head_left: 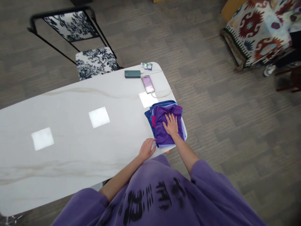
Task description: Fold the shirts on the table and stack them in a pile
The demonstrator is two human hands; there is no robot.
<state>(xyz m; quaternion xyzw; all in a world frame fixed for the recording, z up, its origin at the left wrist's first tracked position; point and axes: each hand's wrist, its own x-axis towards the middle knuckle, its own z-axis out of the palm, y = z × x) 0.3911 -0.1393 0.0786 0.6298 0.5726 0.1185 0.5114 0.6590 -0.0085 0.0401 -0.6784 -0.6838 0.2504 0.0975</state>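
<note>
A stack of folded cloth items lies at the right end of the white table, near its front corner. On top is a folded purple garment (162,128); blue, pink and lilac edges of folded cloth (148,115) show beneath it. My right hand (171,125) lies flat on the purple garment with its fingers spread. My left hand (147,148) is at the stack's lower left corner, its fingertips at the edge of the purple cloth. Its fingers are partly bent and apart, and I see nothing held in it.
Behind the stack on the white table (70,125) are a phone (148,83), a dark green power bank (132,74), a white cable and a small packet (147,66). A patterned chair (96,61) stands beyond the table. Another person's shoe (269,69) shows at far right.
</note>
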